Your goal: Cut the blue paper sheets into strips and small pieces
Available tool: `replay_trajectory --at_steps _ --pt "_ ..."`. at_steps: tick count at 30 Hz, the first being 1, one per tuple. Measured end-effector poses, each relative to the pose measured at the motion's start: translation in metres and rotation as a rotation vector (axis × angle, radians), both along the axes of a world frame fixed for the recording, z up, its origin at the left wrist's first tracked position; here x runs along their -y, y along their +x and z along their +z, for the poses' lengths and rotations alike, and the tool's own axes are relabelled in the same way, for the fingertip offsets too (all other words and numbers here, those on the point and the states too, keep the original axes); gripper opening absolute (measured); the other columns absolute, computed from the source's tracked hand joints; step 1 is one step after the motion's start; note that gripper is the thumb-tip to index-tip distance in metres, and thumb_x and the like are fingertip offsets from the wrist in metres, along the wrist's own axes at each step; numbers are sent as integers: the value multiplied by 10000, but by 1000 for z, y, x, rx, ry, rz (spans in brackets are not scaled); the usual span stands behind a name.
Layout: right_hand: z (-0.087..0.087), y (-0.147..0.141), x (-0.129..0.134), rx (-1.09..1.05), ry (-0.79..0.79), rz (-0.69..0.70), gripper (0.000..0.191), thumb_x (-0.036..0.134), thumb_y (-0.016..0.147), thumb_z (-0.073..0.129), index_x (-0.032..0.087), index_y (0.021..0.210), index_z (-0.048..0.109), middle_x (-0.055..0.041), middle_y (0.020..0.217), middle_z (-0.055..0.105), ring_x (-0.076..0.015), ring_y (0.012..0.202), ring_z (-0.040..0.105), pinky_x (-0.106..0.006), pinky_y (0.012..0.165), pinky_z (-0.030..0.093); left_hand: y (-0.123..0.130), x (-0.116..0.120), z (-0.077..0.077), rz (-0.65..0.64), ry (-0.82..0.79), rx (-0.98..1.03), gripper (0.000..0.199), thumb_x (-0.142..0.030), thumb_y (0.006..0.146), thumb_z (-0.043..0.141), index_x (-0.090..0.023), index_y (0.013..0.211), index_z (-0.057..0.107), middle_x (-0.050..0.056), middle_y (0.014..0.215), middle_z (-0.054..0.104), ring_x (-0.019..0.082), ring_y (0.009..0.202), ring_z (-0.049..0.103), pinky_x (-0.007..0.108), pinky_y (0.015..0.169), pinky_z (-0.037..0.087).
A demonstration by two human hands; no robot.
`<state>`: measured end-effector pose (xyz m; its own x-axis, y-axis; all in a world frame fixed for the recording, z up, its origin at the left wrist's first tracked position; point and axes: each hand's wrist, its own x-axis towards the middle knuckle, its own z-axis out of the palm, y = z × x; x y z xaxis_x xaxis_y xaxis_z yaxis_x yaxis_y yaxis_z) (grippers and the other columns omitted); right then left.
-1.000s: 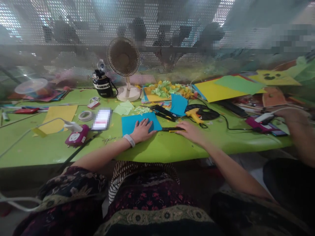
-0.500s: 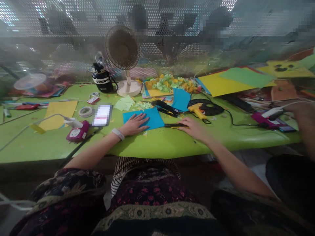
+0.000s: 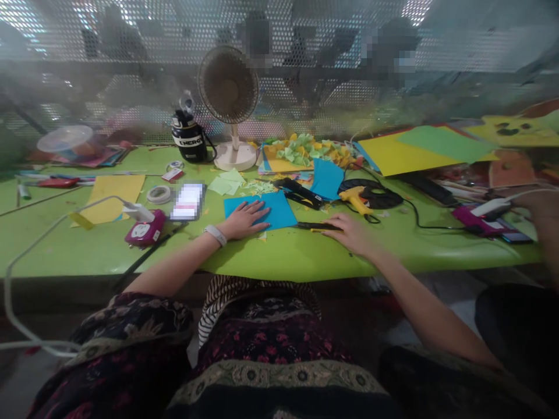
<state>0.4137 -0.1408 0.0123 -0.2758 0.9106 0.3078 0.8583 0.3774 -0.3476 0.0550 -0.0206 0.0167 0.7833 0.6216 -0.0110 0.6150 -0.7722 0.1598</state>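
A blue sheet of paper point(image 3: 279, 210) lies on the green table, and my left hand point(image 3: 248, 220) rests flat on it with fingers spread. To the right, my right hand point(image 3: 347, 233) has its fingers on the end of a slim black and yellow tool point(image 3: 315, 226), whose other end reaches the sheet's right corner. Behind them lie a black tool point(image 3: 299, 192), a second blue piece point(image 3: 327, 178) and a yellow glue gun point(image 3: 357, 199) on a black round plate point(image 3: 384, 194).
A fan point(image 3: 234, 154) and a black bottle point(image 3: 190, 139) stand at the back beside paper scraps point(image 3: 301, 150). On the left are a phone point(image 3: 187, 202), a tape roll point(image 3: 158, 194) and a purple socket block point(image 3: 146, 230). Another person's arm point(image 3: 539, 218) is at the far right.
The view has shifted slightly, so the table's things appear a little further right. Both hands keep nearly the same places on the sheet and the slim tool.
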Motion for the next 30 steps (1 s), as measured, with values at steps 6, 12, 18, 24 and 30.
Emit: replay_trajectory --at_steps 6,12,18,24,30 --pt "2 -5 3 19 -9 5 331 466 995 567 264 1147 780 -119 1092 703 -308 1034 682 -512 934 572 0 0 -1 10 11 11 668 -615 1039 332 -286 1620 356 42 1714 236 260 1596 195 447 1299 97" --pt "2 -10 1 5 2 -1 325 464 989 577 269 1151 781 -112 1072 703 -307 1023 682 -512 931 574 0 0 1 7 -4 6 674 -620 1043 311 -281 1625 343 53 1714 232 253 1598 188 453 1297 98" --pt "6 -11 7 -6 -20 15 331 460 994 572 257 1149 781 -117 1071 698 -309 1020 681 -517 934 573 1 0 1 7 -4 -10 702 -631 1044 290 -243 1626 345 68 1718 226 256 1601 180 445 1297 81" --pt "4 -17 6 -3 -12 -3 331 461 990 578 261 1157 782 -122 1063 699 -318 1025 678 -531 936 570 1 2 3 14 4 -28 696 -623 1049 288 -245 1631 332 61 1721 206 239 1604 164 438 1297 80" --pt "4 -19 5 2 -16 19 343 467 997 564 264 1169 780 -124 1076 698 -313 1017 677 -516 921 572 1 0 1 16 1 -18 700 -637 1045 287 -252 1628 340 59 1718 219 258 1602 174 462 1298 86"
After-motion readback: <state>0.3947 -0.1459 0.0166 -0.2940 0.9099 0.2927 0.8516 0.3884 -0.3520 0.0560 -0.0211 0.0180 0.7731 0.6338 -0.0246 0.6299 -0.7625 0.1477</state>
